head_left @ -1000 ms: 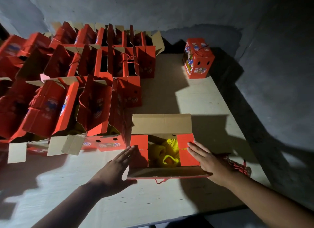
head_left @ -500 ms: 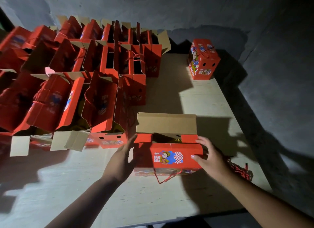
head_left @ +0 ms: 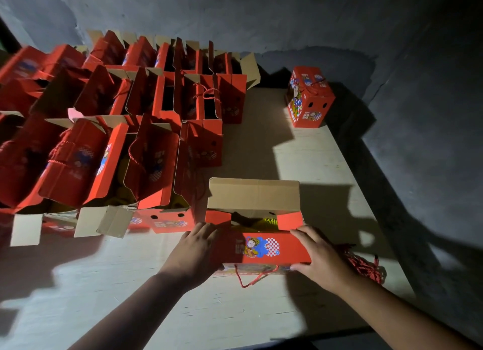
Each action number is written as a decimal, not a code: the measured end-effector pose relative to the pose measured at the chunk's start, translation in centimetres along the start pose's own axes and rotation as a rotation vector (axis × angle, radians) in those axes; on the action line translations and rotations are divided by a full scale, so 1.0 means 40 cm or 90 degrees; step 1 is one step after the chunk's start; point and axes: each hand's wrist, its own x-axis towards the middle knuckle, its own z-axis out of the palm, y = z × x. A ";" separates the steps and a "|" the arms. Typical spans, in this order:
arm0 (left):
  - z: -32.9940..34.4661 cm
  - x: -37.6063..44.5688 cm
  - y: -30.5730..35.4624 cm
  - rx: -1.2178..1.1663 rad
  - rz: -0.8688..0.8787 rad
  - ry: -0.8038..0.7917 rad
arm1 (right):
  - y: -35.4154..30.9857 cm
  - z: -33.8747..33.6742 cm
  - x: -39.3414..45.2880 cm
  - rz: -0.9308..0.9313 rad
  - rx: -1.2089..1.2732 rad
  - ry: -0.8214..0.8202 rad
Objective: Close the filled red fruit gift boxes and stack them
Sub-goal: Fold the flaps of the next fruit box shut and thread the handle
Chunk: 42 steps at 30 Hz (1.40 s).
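Many open red boxes (head_left: 109, 151) crowd pale table (head_left: 300, 164)

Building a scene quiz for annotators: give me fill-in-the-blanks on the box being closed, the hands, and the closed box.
1. Both hands, left hand and right hand, touch the near ____ of the box.
2. The box's far flap stands ____.
3. The closed box sits at the table's far ____ corner.
4. Inside the box, the fruit netting is ____.

Missing words: flap; upright; right; yellow
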 end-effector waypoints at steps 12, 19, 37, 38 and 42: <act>0.013 -0.028 0.010 -0.026 0.002 0.059 | 0.035 0.023 0.008 0.005 -0.038 -0.040; 0.045 -0.050 0.018 -0.030 -0.064 -0.044 | 0.038 0.052 -0.008 0.017 -0.039 -0.064; 0.030 0.027 0.036 -0.465 -0.381 0.218 | 0.042 0.045 -0.011 0.056 -0.036 -0.064; 0.031 0.030 0.034 -0.479 -0.415 0.208 | 0.042 0.043 -0.011 0.056 -0.034 -0.062; 0.027 0.037 0.038 -0.552 -0.472 0.208 | 0.038 0.030 -0.009 0.052 -0.021 -0.074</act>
